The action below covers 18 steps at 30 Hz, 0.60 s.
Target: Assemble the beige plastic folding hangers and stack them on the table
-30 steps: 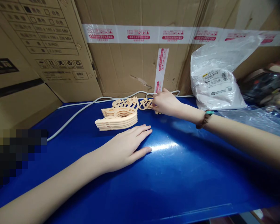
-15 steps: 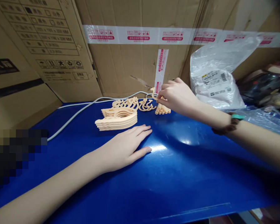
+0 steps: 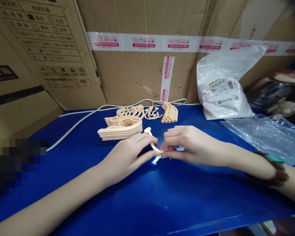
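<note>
Both hands meet over the middle of the blue table (image 3: pixel 142 203). Between them is a cream plastic hanger hook (image 3: pixel 153 148), bent in a curve with a rounded knob at its upper end. My left hand (image 3: pixel 130 152) pinches its middle between thumb and fingers. The fingertips of my right hand (image 3: pixel 194 146) are closed on its other end, which they partly hide. Behind my left hand lies a stack of cream hanger arms (image 3: pixel 120 131). Farther back are several loose hooks (image 3: pixel 152 113) and a bundle of curved cream pieces (image 3: pixel 169 113).
Cardboard boxes (image 3: pixel 137 75) wall the back and left. A white cable (image 3: pixel 81 124) runs along the rear of the table. On the right stand a filled white plastic bag (image 3: pixel 223 95) and a flat clear plastic sheet (image 3: pixel 272 134).
My right hand has come forward from the back pieces, bringing a hook to my left hand. My left hand, earlier flat and open on the table, now pinches it too.
</note>
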Each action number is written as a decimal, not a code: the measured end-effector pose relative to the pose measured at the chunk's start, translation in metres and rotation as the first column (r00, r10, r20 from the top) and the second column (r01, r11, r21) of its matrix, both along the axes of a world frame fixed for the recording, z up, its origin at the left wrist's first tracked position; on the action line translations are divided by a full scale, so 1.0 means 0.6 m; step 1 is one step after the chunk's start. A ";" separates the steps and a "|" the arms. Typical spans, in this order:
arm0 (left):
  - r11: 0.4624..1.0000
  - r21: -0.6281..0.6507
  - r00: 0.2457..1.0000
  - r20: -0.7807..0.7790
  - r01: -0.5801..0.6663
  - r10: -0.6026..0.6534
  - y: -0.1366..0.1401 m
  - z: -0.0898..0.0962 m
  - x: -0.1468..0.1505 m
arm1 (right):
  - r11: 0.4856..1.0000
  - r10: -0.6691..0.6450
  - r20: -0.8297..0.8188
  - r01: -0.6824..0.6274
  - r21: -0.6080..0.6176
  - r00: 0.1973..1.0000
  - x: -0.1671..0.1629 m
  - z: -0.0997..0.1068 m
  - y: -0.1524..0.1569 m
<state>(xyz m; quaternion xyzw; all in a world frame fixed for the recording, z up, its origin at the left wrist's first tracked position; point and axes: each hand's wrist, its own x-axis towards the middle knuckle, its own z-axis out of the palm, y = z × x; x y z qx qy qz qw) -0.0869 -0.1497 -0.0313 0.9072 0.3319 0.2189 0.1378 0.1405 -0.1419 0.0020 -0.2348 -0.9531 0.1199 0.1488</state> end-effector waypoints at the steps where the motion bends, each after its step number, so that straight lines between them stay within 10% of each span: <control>1: 1.000 -0.001 1.000 0.000 0.004 -0.004 0.000 0.001 0.000 | 0.998 0.004 -0.026 -0.006 -0.069 1.000 0.002 0.003 0.005; 4: 1.000 0.018 1.000 -0.001 0.023 -0.023 -0.002 0.000 0.002 | 0.972 -0.139 -0.162 0.103 -0.214 0.977 0.015 0.011 0.037; 13: 0.988 0.104 0.991 -0.076 0.117 -0.109 -0.004 -0.004 0.002 | 0.721 -0.693 -0.026 0.693 0.000 0.720 0.080 -0.011 0.202; 18: 0.981 0.145 0.989 -0.098 0.128 -0.115 -0.004 -0.003 0.000 | 0.677 -0.736 0.028 0.736 0.026 0.676 0.097 -0.030 0.222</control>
